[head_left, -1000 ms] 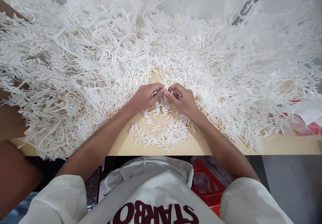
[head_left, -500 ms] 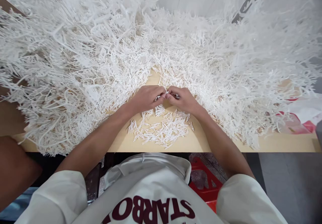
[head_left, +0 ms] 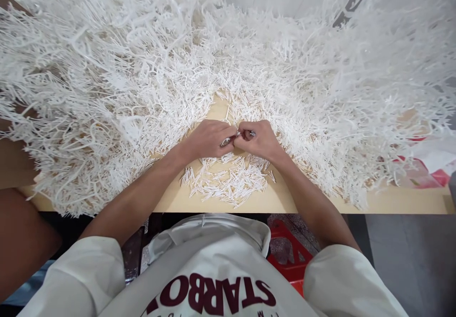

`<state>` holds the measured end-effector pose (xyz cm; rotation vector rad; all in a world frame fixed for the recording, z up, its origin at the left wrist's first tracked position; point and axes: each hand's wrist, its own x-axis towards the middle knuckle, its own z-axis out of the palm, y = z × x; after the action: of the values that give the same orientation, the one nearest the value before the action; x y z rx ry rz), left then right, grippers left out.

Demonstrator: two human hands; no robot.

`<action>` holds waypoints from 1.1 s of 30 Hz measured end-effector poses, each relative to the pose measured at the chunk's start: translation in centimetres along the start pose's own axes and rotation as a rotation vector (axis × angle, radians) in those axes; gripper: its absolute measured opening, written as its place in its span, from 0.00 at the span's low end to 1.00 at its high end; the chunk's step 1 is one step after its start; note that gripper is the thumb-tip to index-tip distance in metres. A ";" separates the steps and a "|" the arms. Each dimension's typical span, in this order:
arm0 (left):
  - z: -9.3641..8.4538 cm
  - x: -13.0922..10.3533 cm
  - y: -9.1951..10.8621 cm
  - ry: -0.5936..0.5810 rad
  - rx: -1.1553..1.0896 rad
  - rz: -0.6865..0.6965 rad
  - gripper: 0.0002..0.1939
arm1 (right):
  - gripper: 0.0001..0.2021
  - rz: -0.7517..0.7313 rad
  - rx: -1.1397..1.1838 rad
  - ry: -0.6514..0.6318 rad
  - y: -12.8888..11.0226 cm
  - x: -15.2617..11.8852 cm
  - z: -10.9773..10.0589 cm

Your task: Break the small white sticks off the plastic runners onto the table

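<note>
While looking down on the desk (head_left: 167, 200), can see 2 bare hands meeting above its middle: the left hand (head_left: 212, 139) from the left with its back upward, the right hand (head_left: 260, 139) from the right with fingers curled in. Can make out each grip pinched together, thumb to forefinger, on a tiny white piece (head_left: 238, 133) right where the fingertips meet. Cannot tell its full shape, being mostly hidden by the fingers. Notice also a silvery glint at the fingers of both hands, too small to name. Just beyond the left hand, can see a thin white stick (head_left: 227, 113); cannot tell whether joined to the piece held.

On the near side of the hands, find a loose pile of short white sticks (head_left: 231, 186) scattered across the desk. To the left, to the right and along the far side, see a tangled heap of white branching strands (head_left: 107, 84), reaching the near edge at left.

Toward the right end of the desk, spot some pink and white plastic (head_left: 422, 172). Below the near edge, right of the middle, see a red plastic frame (head_left: 290, 257). At near left, see another person's bare limb (head_left: 24, 241); cannot tell whether arm or leg. Nearest of all, see a pale shirt (head_left: 221, 253) with dark red lettering (head_left: 221, 293).
</note>
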<state>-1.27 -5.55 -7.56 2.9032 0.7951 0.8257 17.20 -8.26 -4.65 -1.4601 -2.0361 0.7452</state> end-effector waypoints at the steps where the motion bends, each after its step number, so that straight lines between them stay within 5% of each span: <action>1: 0.0 0.0 0.0 0.005 -0.012 -0.031 0.07 | 0.09 -0.004 0.003 0.025 0.1 0.0 0.1; 6: -0.1 0.0 -0.2 -0.021 -0.147 -0.149 0.13 | 0.08 -0.030 0.074 -0.039 0.8 0.3 0.0; 11: 0.2 0.1 0.0 0.059 0.019 -0.113 0.12 | 0.06 -0.072 -0.041 -0.084 0.8 0.3 -0.7; 17: 0.1 0.2 0.0 0.161 0.104 0.030 0.11 | 0.09 -0.111 -0.018 -0.006 0.1 0.0 -0.2; 25: 0.9 0.2 0.6 0.166 -0.040 -0.106 0.11 | 0.10 -0.069 0.097 0.174 -0.4 0.2 0.6; 29: 0.5 0.4 -0.6 0.181 -0.176 -0.443 0.15 | 0.10 -0.138 0.183 0.208 -1.3 -0.9 0.8; 31: 0.1 0.4 -1.5 0.352 -0.173 -0.690 0.15 | 0.10 -0.179 0.261 0.178 -1.8 -1.6 0.8; 33: -0.3 0.2 -2.0 0.343 -0.174 -0.676 0.16 | 0.08 -0.146 0.388 0.201 -1.9 -1.9 0.7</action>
<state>-2.18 -3.74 -7.53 2.1217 1.5131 1.2140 15.98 -10.65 -4.04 -1.1060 -1.7103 0.8394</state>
